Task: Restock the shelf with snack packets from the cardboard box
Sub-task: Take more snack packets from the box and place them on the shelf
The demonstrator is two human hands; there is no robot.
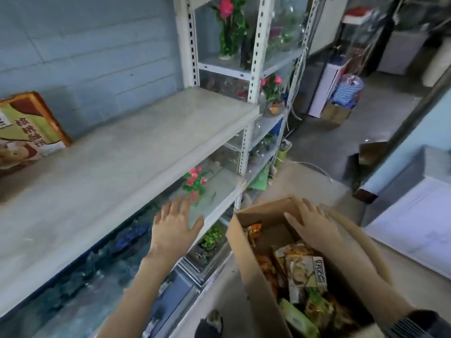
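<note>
An open cardboard box stands on the floor at the lower right, holding several snack packets in green, orange and beige. My right hand hovers over the box with fingers spread and holds nothing. My left hand is spread flat and empty in front of the lower shelf edge, left of the box. The wide grey shelf stretches from left to centre. One green and brown snack packet leans against the wall at its far left.
A white slotted rack behind the shelf carries glass tanks and artificial flowers. Below the shelf lies a water-filled tank. A white cabinet stands to the right, and another box sits on the concrete floor farther back.
</note>
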